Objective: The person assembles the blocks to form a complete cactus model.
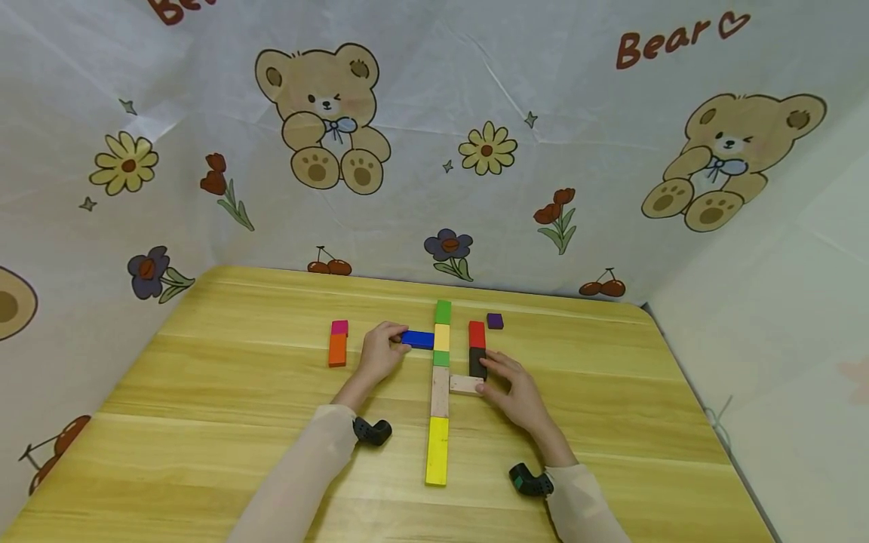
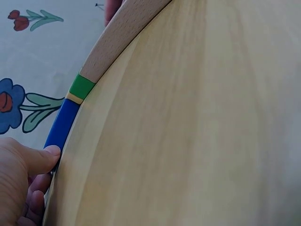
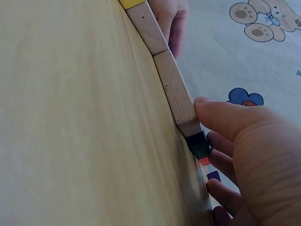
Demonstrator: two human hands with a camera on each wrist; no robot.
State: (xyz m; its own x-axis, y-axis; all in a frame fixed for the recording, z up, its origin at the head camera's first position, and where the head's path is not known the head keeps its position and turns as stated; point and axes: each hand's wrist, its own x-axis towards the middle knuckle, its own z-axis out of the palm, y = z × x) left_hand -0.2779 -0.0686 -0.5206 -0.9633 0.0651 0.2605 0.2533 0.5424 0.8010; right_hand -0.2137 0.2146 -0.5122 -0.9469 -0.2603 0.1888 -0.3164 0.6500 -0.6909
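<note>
A column of blocks runs up the table: a yellow block (image 1: pixel 437 451), a plain wooden block (image 1: pixel 440 392), a small green one (image 1: pixel 441 358), a pale yellow one (image 1: pixel 441 337) and a green one (image 1: pixel 443 311). The left hand (image 1: pixel 382 352) pinches the outer end of a blue block (image 1: pixel 418 340) that meets the column's left side. The right hand (image 1: pixel 517 391) has its thumb against a wooden crosspiece (image 1: pixel 465 385) and its fingers at a black block (image 1: pixel 477 362), with a red block (image 1: pixel 477 334) beyond. In the right wrist view, the thumb touches the crosspiece (image 3: pixel 176 89).
Left of the left hand, a magenta block (image 1: pixel 339 327) adjoins an orange block (image 1: pixel 337 351). A purple block (image 1: pixel 495 321) lies right of the red one. Behind the table (image 1: pixel 224 339) hangs a cloth (image 1: pixel 421 136) printed with bears and flowers.
</note>
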